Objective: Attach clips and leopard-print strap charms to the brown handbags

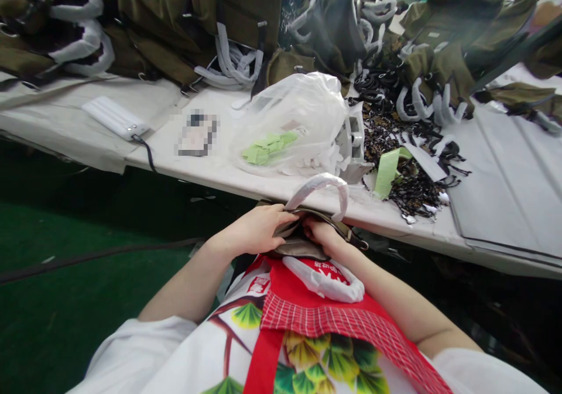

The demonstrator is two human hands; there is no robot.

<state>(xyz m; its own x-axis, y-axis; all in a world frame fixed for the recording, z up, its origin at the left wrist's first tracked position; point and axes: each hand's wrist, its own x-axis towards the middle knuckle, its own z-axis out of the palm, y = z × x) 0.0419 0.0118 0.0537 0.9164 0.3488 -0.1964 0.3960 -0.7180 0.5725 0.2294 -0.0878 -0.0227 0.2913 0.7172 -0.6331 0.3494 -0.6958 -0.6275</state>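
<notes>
An olive handbag (302,247) with a zipped opening sits between my body and the table edge, its mouth spread apart. My left hand (263,228) grips the left side of the opening, fingers over the zipper edge and thumb lower down. Into the bag from the right reaches my right hand (322,233); its fingertips are hidden inside, so what they hold does not show. One handle (318,184), wrapped in white, arches up on the far side. The other wrapped handle (325,283) droops against my red apron (298,291).
On the table (175,160) lie a clear plastic bag (302,113) with green slips, a white power bank (115,116), a blurred phone (197,136) and a pile of black cords (413,186). Several olive bags (162,19) line the back. Green floor (88,218) shows below left.
</notes>
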